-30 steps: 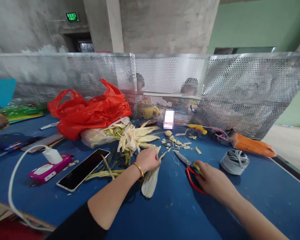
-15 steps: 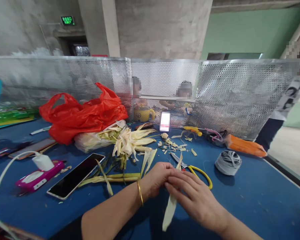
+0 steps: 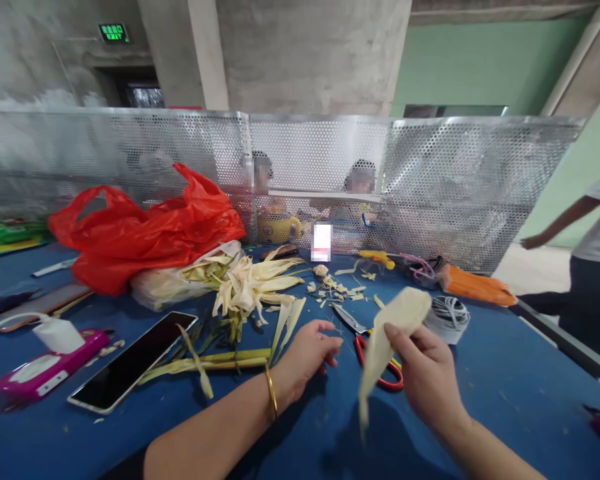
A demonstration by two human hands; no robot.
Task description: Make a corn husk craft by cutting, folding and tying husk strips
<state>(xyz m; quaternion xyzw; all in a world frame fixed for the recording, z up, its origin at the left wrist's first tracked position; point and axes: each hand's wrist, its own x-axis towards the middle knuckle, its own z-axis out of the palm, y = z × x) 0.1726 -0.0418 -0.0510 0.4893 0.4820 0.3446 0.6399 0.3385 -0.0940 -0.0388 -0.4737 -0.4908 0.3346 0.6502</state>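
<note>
A pale strip of corn husk (image 3: 387, 333) hangs from my right hand (image 3: 425, 370), pinched between thumb and fingers. My left hand (image 3: 307, 353), with a gold bangle at the wrist, hovers left of it, fingers curled loosely and apart, with no object visible in them. Scissors (image 3: 363, 327) with red and yellow handles lie partly behind the husk strip. Beyond my left hand sits a pile of dried husks (image 3: 253, 283), with long green-yellow stalks (image 3: 220, 361) in front of it. A roll of grey cord (image 3: 449, 319) stands behind my right hand.
On the blue table (image 3: 520, 393) are a phone (image 3: 135, 360), a magenta power strip (image 3: 55, 367), a red plastic bag (image 3: 150, 230), husk scraps (image 3: 337, 290) and an orange packet (image 3: 475, 285). A perforated metal screen (image 3: 325, 153) stands behind. A person (image 3: 597, 260) is at the right.
My hands have moved apart. My right hand has lifted the husk strip up and right, and my left hand has let go. The view has shifted, and the scissors' red handle now shows.
</note>
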